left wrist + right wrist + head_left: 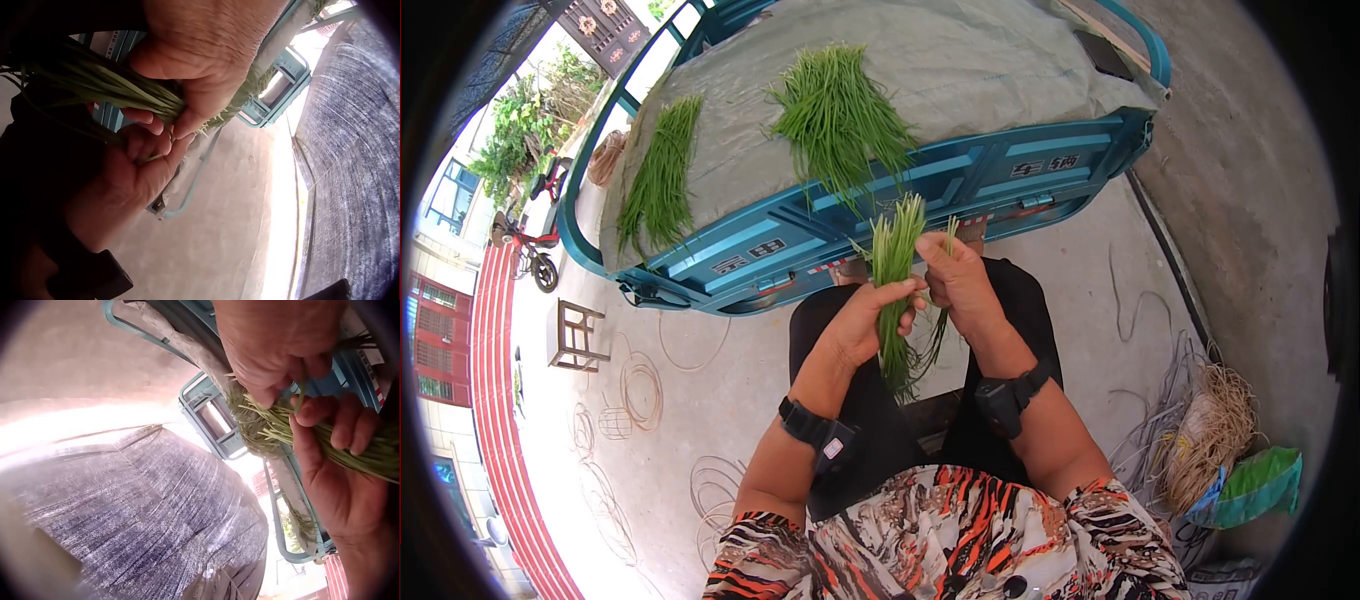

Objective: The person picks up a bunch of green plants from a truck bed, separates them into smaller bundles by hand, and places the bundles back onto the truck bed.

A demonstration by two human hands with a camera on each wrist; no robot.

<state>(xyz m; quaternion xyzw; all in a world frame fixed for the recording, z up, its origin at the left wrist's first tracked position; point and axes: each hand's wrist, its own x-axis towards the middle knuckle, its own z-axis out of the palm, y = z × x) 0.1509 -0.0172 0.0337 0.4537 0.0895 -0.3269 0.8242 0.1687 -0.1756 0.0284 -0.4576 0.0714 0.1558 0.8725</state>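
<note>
In the head view a bundle of long green stalks (893,262) stands between the two hands, pale ends up. The left hand (868,318) curls its fingers round the bundle, its thumb lying across the stalks. Beside it the right hand (962,285) pinches a few thin stalks (941,328) between thumb and fingers, the fingertips of both hands close together. The right wrist view shows the left hand (347,469) under the bundle (369,456) and the right hand (281,347) above it. In the left wrist view the stalks (106,84) run out to the left.
On the cloth-covered bed of a blue cart (1040,175) lie two piles of green stalks (840,115) (662,180) and a dark phone (1104,55). A stool (575,337) and wire coils (640,390) are at left; a straw-coloured bundle (1215,430) and green bag (1262,488) at right.
</note>
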